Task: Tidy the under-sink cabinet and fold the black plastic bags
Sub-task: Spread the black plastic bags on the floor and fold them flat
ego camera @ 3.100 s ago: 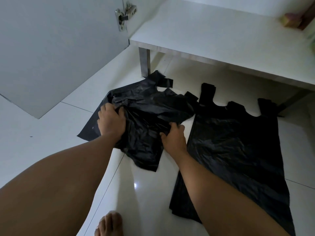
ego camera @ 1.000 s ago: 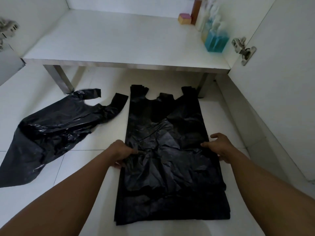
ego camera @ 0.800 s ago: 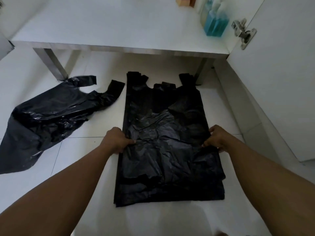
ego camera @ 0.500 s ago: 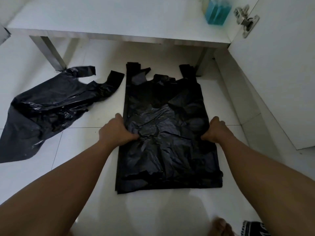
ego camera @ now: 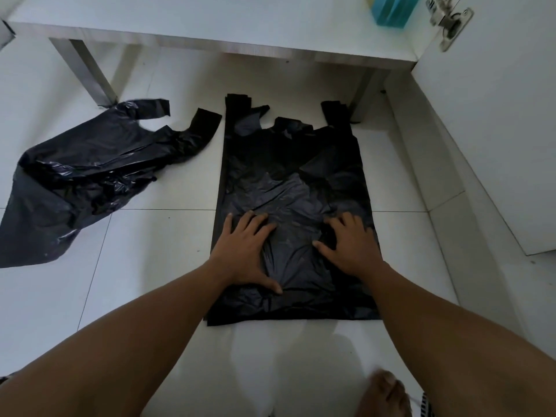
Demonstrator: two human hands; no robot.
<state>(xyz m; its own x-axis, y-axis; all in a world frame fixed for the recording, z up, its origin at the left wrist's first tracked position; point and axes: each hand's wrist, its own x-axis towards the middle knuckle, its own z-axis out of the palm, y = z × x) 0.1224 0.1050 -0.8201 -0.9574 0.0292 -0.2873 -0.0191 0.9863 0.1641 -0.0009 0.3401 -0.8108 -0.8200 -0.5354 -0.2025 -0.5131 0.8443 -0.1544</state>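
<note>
place: home, low storage cabinet at floor level
cabinet: white shelf (ego camera: 210, 22) on metal legs (ego camera: 90, 76), door (ego camera: 496, 115) swung open, steel hinge (ego camera: 448, 21)
stored: blue bottle (ego camera: 389, 10) on the shelf, right end
floor: glossy white tiles (ego camera: 150, 251)
person: bare foot (ego camera: 382, 395) on tiles

Dim, cool light falls from above and behind. The white floor tiles (ego camera: 144, 266) carry a soft sheen; wide-angle bending bows the edges, and the bare foot (ego camera: 383, 395) seems slightly blurred.
</note>
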